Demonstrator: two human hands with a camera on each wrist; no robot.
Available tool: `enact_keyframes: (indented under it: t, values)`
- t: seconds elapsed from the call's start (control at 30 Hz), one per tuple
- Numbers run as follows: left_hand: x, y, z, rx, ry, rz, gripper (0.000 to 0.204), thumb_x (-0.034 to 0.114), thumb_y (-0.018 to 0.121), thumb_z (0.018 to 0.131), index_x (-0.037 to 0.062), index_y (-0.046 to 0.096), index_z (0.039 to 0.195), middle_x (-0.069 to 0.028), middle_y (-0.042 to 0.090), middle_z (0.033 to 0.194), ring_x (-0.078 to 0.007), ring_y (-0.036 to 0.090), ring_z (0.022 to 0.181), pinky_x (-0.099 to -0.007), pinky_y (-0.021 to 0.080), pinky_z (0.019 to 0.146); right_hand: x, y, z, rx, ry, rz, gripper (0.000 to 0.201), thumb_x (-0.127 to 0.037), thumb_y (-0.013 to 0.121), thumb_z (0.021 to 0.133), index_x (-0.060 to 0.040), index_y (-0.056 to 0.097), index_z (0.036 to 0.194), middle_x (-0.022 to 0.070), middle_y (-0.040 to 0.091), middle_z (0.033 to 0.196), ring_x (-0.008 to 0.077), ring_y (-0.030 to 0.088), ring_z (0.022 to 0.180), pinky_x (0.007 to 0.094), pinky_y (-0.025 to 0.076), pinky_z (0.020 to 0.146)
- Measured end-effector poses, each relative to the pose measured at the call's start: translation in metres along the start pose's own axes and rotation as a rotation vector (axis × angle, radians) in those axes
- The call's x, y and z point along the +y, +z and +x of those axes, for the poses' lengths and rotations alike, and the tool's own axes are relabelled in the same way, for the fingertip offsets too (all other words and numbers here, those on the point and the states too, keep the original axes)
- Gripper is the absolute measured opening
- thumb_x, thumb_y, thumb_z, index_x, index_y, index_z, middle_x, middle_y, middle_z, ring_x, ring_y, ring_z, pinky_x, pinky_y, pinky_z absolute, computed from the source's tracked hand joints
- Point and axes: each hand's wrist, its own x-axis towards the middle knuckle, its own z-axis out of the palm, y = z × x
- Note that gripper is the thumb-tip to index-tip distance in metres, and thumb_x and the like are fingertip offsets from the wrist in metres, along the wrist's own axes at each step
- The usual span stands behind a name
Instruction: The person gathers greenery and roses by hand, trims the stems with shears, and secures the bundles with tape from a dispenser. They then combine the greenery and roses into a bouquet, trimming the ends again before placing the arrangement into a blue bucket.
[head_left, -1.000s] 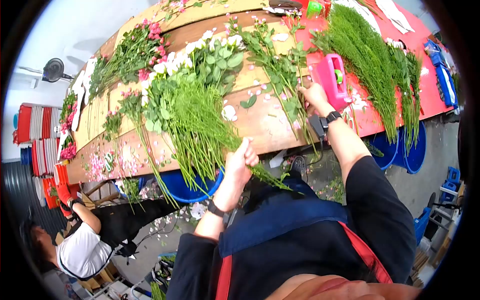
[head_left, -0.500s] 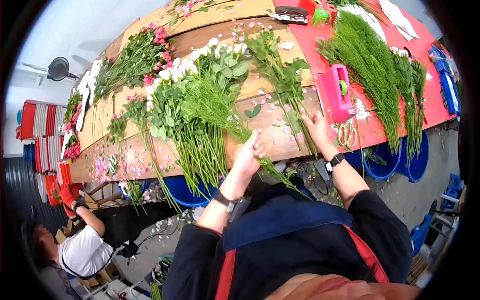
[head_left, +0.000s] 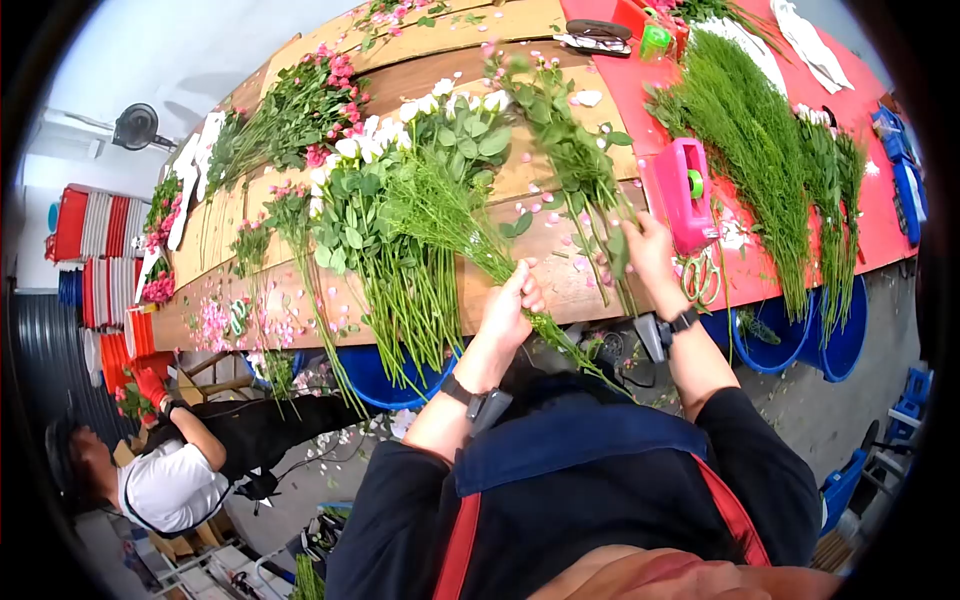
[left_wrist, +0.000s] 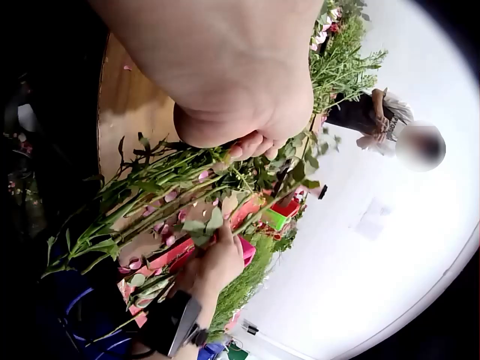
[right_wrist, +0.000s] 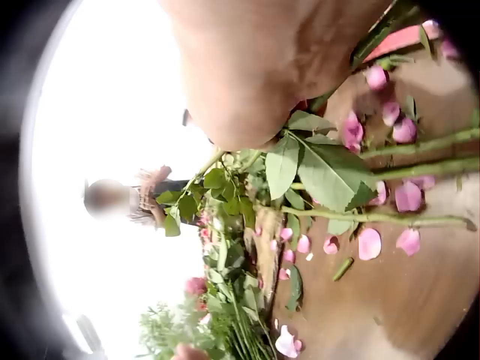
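Fingers of my left hand [head_left: 512, 300] curl round a bunch of feathery green stems [head_left: 445, 215], whose lower ends slant past the table's front edge. The left wrist view has this hand [left_wrist: 225, 75] above the stems [left_wrist: 142, 187]. To the right, my right hand [head_left: 650, 258] pinches a leafy rose stem [head_left: 590, 175] beside other rose stems; its upper part is blurred. Seen from the right wrist, the hand [right_wrist: 277, 67] partly hides the stem, with broad leaves [right_wrist: 326, 172] just below it.
White roses [head_left: 375, 140] lie left of centre, pink roses [head_left: 340, 80] farther back. A pink tape dispenser [head_left: 683, 195], scissors [head_left: 699, 279] and long greenery [head_left: 745, 130] are on the red surface [head_left: 845, 215]. Blue buckets [head_left: 845, 330] stand below the edge. Another person [head_left: 175, 485] is at left.
My right hand has drawn back from farther up the rose stems toward the table's front edge. The left hand keeps its hold on the green bunch. The head view has shifted slightly.
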Motion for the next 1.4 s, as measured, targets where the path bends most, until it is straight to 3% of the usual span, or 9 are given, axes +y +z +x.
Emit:
enact_keyframes:
  t: [0.23, 0.37, 0.53, 0.63, 0.9, 1.1, 1.23, 1.3, 1.4]
  values:
    - [-0.001, 0.043, -0.003, 0.001, -0.001, -0.010, 0.032, 0.025, 0.054, 0.095, 0.0080, 0.050, 0.122, -0.0018, 0.055, 0.093, -0.0149, 0.051, 0.074, -0.0328, 0.047, 0.073, 0.004, -0.058, -0.090, -0.014, -0.253, 0.240, 0.018, -0.007, 0.056, 0.090, 0.0047, 0.061, 0.103, -0.0030, 0.060, 0.078, 0.0087, 0.053, 0.073, 0.0283, 0.044, 0.062]
    - [-0.031, 0.042, 0.018, -0.214, 0.002, -0.166, 0.030, 0.025, 0.053, 0.095, 0.0051, 0.051, 0.118, -0.0075, 0.059, 0.111, -0.0226, 0.060, 0.095, -0.0381, 0.051, 0.081, 0.014, -0.068, -0.142, -0.175, -0.062, 0.373, 0.016, -0.009, 0.060, 0.090, 0.0024, 0.063, 0.100, -0.0083, 0.048, 0.072, 0.0006, 0.039, 0.065, 0.0174, 0.033, 0.056]
    - [-0.051, 0.041, 0.011, -0.250, -0.064, -0.147, 0.022, 0.014, 0.054, 0.093, -0.0029, 0.058, 0.106, -0.0123, 0.063, 0.101, -0.0235, 0.063, 0.088, -0.0366, 0.054, 0.079, 0.035, -0.066, -0.172, -0.259, -0.005, 0.344, 0.013, -0.006, 0.062, 0.088, 0.0017, 0.063, 0.099, -0.0049, 0.055, 0.077, 0.0036, 0.046, 0.068, 0.0207, 0.040, 0.060]
    - [-0.058, 0.033, 0.007, -0.215, -0.106, -0.176, 0.023, 0.013, 0.056, 0.091, -0.0043, 0.059, 0.106, -0.0124, 0.065, 0.099, -0.0230, 0.064, 0.085, -0.0376, 0.055, 0.075, 0.033, -0.076, -0.174, -0.287, -0.221, 0.119, 0.014, -0.003, 0.062, 0.086, 0.0022, 0.062, 0.098, 0.0008, 0.055, 0.075, 0.0079, 0.049, 0.067, 0.0236, 0.041, 0.060]
    - [-0.053, 0.050, -0.025, -0.215, -0.046, 0.103, 0.029, 0.008, 0.062, 0.086, -0.0025, 0.057, 0.112, -0.0118, 0.065, 0.101, -0.0232, 0.064, 0.088, -0.0386, 0.054, 0.079, 0.039, -0.084, -0.177, -0.324, -0.378, -0.187, 0.018, -0.006, 0.054, 0.087, 0.0021, 0.058, 0.103, 0.0173, 0.053, 0.080, 0.0357, 0.055, 0.070, 0.0405, 0.045, 0.064]
    - [-0.050, 0.067, -0.035, -0.223, -0.101, 0.013, 0.041, 0.021, 0.057, 0.093, -0.0062, 0.050, 0.123, -0.0181, 0.060, 0.113, -0.0277, 0.061, 0.102, -0.0406, 0.050, 0.092, 0.035, -0.093, -0.175, -0.507, -0.420, -0.388, 0.028, -0.014, 0.051, 0.090, 0.0024, 0.053, 0.112, 0.0217, 0.056, 0.093, 0.0409, 0.058, 0.083, 0.0461, 0.047, 0.073]
    - [-0.050, 0.055, -0.033, -0.128, -0.099, 0.171, 0.042, 0.026, 0.054, 0.094, -0.0075, 0.051, 0.120, -0.0200, 0.062, 0.108, -0.0291, 0.062, 0.100, -0.0406, 0.052, 0.087, 0.041, -0.124, -0.135, -0.597, -0.454, -0.128, 0.020, -0.017, 0.057, 0.088, 0.0013, 0.063, 0.094, 0.0182, 0.061, 0.084, 0.0362, 0.061, 0.079, 0.0399, 0.049, 0.071]
    - [-0.049, 0.054, -0.036, -0.100, -0.107, 0.186, 0.040, 0.027, 0.055, 0.094, -0.0074, 0.055, 0.113, -0.0189, 0.064, 0.101, -0.0281, 0.064, 0.094, -0.0394, 0.054, 0.082, 0.044, -0.144, -0.097, -0.165, -0.058, -0.122, 0.020, -0.018, 0.060, 0.085, 0.0010, 0.065, 0.084, 0.0164, 0.063, 0.077, 0.0335, 0.060, 0.075, 0.0379, 0.049, 0.069]
    - [-0.056, 0.051, -0.035, -0.107, -0.073, 0.153, 0.038, 0.031, 0.056, 0.093, -0.0063, 0.060, 0.101, -0.0157, 0.066, 0.090, -0.0269, 0.066, 0.083, -0.0376, 0.055, 0.074, 0.089, -0.166, -0.032, 0.195, -0.220, -0.510, 0.021, -0.020, 0.066, 0.081, 0.0009, 0.064, 0.081, 0.0176, 0.063, 0.076, 0.0343, 0.061, 0.077, 0.0409, 0.049, 0.069]
